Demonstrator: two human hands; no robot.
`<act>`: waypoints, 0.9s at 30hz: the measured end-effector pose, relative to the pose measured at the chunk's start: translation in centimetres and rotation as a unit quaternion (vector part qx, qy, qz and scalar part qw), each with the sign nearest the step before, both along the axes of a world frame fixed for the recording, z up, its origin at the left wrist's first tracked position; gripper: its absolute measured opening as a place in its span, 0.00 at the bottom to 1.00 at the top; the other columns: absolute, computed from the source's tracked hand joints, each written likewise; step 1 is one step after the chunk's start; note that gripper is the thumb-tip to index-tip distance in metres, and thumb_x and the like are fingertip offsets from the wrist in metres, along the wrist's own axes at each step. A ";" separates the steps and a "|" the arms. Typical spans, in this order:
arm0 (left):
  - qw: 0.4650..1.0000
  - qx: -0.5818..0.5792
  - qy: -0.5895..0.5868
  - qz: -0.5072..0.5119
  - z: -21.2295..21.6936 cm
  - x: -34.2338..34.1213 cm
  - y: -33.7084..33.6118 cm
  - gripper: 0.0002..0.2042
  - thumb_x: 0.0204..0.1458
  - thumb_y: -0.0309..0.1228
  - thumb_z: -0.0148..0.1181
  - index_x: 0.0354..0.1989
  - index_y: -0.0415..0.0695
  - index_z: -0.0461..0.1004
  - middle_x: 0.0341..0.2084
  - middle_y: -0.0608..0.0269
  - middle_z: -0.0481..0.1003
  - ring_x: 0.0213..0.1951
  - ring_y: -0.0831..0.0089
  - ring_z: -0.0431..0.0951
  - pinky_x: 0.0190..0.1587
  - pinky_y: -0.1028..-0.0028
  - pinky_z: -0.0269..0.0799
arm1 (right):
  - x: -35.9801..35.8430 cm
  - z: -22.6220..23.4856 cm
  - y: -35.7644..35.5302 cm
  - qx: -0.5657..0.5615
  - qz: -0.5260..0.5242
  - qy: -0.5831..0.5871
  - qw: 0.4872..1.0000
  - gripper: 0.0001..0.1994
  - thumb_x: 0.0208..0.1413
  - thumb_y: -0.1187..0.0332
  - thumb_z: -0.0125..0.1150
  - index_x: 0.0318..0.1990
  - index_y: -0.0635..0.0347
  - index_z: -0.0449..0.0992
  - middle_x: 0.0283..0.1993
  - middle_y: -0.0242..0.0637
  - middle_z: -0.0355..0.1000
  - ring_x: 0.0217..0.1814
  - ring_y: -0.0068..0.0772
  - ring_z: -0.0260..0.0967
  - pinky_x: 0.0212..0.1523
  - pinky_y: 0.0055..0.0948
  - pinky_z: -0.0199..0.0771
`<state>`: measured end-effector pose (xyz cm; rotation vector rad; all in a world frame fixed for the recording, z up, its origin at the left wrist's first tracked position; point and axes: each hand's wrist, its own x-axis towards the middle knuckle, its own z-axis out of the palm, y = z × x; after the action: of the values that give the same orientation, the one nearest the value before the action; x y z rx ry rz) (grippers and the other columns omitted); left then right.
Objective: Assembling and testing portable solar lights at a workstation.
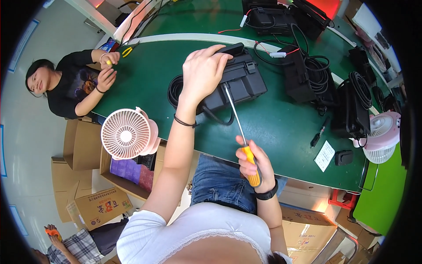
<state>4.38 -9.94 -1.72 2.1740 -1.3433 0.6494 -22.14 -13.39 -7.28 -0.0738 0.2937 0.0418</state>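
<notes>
A black plastic case (246, 81) with clips lies on the green table, and a coiled black cable (175, 90) is at its left side. My left hand (204, 72) rests over the case's left part, with its fingers bent around the far edge and holding it. In my right hand (256, 160) is a screwdriver (251, 169) with a yellow handle, gripped in closed fingers. Its long metal shaft slants up and left, and the tip meets the near side of the case. Whether the tip sits in a screw is too small to tell.
A pink fan (126, 134) stands at the table's left edge, another fan (381, 125) at the right. More black cases (303, 75) with cables lie to the right. A co-worker (72, 83) sits at left. A white paper (324, 155) lies near a black marker (320, 132).
</notes>
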 end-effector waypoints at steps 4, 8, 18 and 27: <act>0.999 -0.034 -0.007 -0.008 -0.1 0.2 -0.7 0.10 0.58 0.35 0.56 0.32 0.50 0.84 0.41 0.66 0.81 0.43 0.65 0.80 0.52 0.64 0.71 | -1.7 1.1 -0.2 -0.204 -0.024 0.000 0.979 0.20 0.70 0.59 0.45 0.60 0.65 0.64 0.32 0.37 0.66 0.18 0.14 0.57 0.16 0.14 0.59; 0.999 -0.041 -0.012 -0.009 -0.3 0.2 -0.6 0.10 0.58 0.35 0.56 0.32 0.50 0.84 0.41 0.66 0.81 0.43 0.65 0.80 0.53 0.64 0.70 | -2.9 0.9 -0.8 -0.164 -0.153 -0.026 0.974 0.17 0.71 0.60 0.42 0.59 0.62 0.63 0.32 0.33 0.64 0.17 0.15 0.54 0.16 0.15 0.59; 0.997 -0.047 -0.065 0.000 -0.6 -4.0 1.5 0.09 0.53 0.33 0.62 0.42 0.52 0.80 0.51 0.68 0.76 0.50 0.65 0.76 0.57 0.65 0.64 | -5.1 9.5 -2.7 -0.033 -0.188 -0.476 0.859 0.09 0.71 0.58 0.37 0.42 0.41 0.66 0.22 0.29 0.62 0.18 0.25 0.63 0.64 0.83 0.35; 0.985 -0.163 0.028 -0.045 -2.0 -8.7 7.9 0.46 0.28 0.44 0.81 0.62 0.52 0.65 0.66 0.44 0.56 0.67 0.44 0.56 0.65 0.46 0.57 | -5.4 16.1 -2.7 -0.097 -0.073 -0.614 0.780 0.07 0.66 0.65 0.51 0.48 0.49 0.70 0.21 0.27 0.62 0.14 0.17 0.58 0.56 0.79 0.61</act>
<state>-4.37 -2.07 -3.74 1.8463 -1.2037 0.7130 -27.53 -16.09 8.84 -0.2665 -1.0249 -0.1954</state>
